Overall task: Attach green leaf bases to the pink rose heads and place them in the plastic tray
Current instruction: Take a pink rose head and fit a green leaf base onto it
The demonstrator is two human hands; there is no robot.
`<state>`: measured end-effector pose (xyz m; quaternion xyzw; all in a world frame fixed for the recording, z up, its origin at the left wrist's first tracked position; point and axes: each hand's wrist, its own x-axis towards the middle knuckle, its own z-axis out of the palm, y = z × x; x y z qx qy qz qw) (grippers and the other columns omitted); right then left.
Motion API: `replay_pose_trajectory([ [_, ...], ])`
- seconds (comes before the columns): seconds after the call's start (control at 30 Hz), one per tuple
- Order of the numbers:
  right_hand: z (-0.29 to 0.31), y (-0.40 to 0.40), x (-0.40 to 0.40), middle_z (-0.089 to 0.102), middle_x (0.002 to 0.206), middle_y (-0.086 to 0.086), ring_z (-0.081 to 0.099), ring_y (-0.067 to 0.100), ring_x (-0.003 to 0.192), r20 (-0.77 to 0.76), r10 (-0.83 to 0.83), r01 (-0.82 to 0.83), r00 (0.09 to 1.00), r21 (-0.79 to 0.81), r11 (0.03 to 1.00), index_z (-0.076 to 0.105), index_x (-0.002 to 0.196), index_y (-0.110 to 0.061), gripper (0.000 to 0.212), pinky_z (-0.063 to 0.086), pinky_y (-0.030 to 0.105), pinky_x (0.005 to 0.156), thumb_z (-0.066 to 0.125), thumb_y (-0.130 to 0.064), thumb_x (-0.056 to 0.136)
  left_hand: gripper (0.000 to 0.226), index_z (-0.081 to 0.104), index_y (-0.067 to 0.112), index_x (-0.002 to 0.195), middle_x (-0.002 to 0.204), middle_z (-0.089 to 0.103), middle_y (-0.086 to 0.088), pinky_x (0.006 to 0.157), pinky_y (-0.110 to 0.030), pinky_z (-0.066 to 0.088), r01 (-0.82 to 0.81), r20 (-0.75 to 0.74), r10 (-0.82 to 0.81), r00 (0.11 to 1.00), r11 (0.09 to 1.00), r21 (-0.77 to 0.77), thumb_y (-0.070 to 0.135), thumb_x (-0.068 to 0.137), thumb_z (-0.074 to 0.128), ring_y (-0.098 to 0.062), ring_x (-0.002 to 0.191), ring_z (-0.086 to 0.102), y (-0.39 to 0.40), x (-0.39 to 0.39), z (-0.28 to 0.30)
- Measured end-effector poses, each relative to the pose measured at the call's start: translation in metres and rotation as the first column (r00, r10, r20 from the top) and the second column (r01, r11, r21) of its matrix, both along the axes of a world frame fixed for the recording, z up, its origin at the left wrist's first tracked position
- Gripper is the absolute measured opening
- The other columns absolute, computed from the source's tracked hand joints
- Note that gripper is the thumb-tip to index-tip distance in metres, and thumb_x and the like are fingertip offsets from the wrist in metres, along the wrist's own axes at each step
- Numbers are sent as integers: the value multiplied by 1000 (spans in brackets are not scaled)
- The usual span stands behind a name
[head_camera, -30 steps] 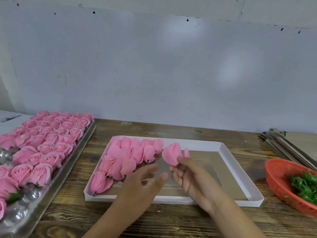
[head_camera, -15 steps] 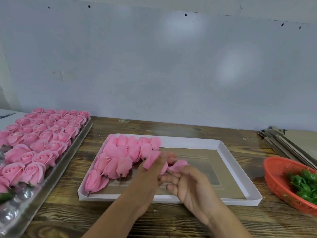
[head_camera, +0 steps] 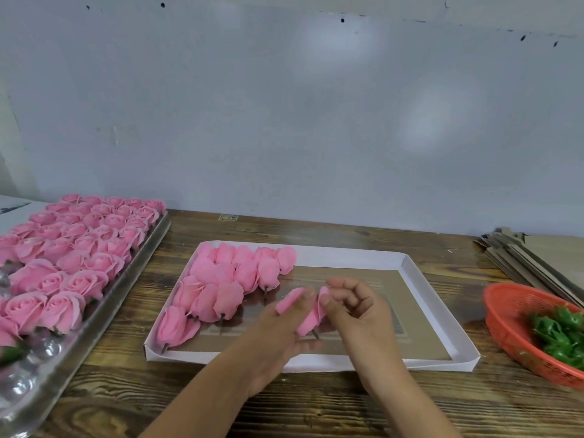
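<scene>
- Holding a pink rose head [head_camera: 311, 314] between them, both hands hover over the middle of the white tray [head_camera: 407, 273]; the left hand [head_camera: 278, 336] has its fingers curled around the bloom from the 9 o'clock side, with petals showing above its fingertips.
- The right hand [head_camera: 357, 314] pinches the same rose from the 3 o'clock side with thumb and forefinger, its other fingers loosely bent; a short dark stem tip pokes out below the bloom, and whether a leaf base is already on it cannot be told.
- Finished roses [head_camera: 234, 279] lie on their sides in the tray's 10 o'clock corner, about a dozen in overlapping rows, stems pointing toward 6 o'clock; judging by that, the tray is roughly a quarter filled, and its 3 o'clock half shows only the brown floor.
- At 9 o'clock on the table [head_camera: 316, 406] a clear blister tray [head_camera: 94, 324] carries many upright rose heads [head_camera: 76, 248] waiting their turn, with a few empty cups at its near end, so most of the work seems left.
- At 3 o'clock an orange basket [head_camera: 505, 324] holds a heap of green leaf bases [head_camera: 559, 333].
- Beyond the basket, at about 2 o'clock, lies a stack of flat cardboard [head_camera: 531, 257].
</scene>
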<state>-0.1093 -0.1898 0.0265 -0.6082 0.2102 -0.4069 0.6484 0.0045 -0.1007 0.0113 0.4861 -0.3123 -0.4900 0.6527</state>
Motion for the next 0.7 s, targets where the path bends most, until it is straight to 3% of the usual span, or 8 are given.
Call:
replay_pose_trajectory([
  [0.13, 0, 2, -2, 76, 85, 6, 72, 24, 72, -40, 5, -7, 999, -60, 998, 69, 97, -19, 20, 60, 35, 59, 67, -1, 89, 54, 69, 13, 123, 132, 64, -19, 110, -59, 43, 55, 39, -54, 998, 998, -20, 54, 88, 65, -33, 123, 61, 1, -2, 4],
  [0.27, 0, 4, 0, 73, 93, -4, 69, 17, 79, -112, -75, 66, 991, -82, 994, 70, 94, -29, 28, 61, 49, 71, 79, -7, 79, 62, 70, 19, 122, 126, 69, -12, 106, -49, 49, 115, 119, -109, 987, 992, -49, 65, 80, 69, -29, 119, 65, 4, -3, 7],
  [0.4, -2, 3, 1, 64, 104, -12, 64, 12, 102, -220, -133, 107, 966, -127, 986, 64, 106, -33, 42, 58, 44, 85, 86, -20, 72, 78, 69, 15, 117, 113, 74, -13, 94, -39, 56, 84, 152, -73, 986, 994, -64, 70, 62, 80, -29, 112, 69, 4, -5, 9],
  [0.5, -3, 5, 2, 61, 115, -10, 60, 6, 108, -222, -40, 26, 974, -67, 997, 59, 109, -35, 39, 59, 26, 72, 79, -20, 80, 53, 75, 22, 105, 118, 72, -13, 96, -47, 57, 24, 189, -7, 982, 996, -85, 65, 73, 78, -29, 115, 67, 4, -8, 9],
  [0.53, -5, 6, 3, 62, 117, -7, 61, 10, 109, -205, 11, -13, 979, -9, 1000, 58, 111, -34, 34, 58, 24, 72, 74, -21, 84, 48, 75, 20, 106, 119, 72, -13, 99, -52, 55, -5, 195, 24, 980, 995, -98, 61, 81, 73, -30, 117, 66, 5, -9, 9],
  [0.63, -10, 7, 5, 67, 116, -1, 65, 21, 110, -164, 79, -74, 983, 35, 997, 59, 114, -30, 25, 56, 39, 92, 66, -27, 90, 44, 74, 9, 110, 118, 72, -16, 105, -58, 48, -114, 169, 136, 976, 985, -132, 49, 95, 61, -31, 117, 66, 5, -10, 10],
  [0.7, -13, 10, 3, 71, 106, -10, 65, 12, 106, -140, 55, -67, 989, -81, 994, 60, 106, -41, 22, 54, 30, 89, 68, -30, 89, 39, 76, 9, 103, 115, 74, -15, 108, -58, 45, -198, 140, 216, 966, 971, -130, 44, 97, 57, -31, 117, 66, 5, -10, 12],
])
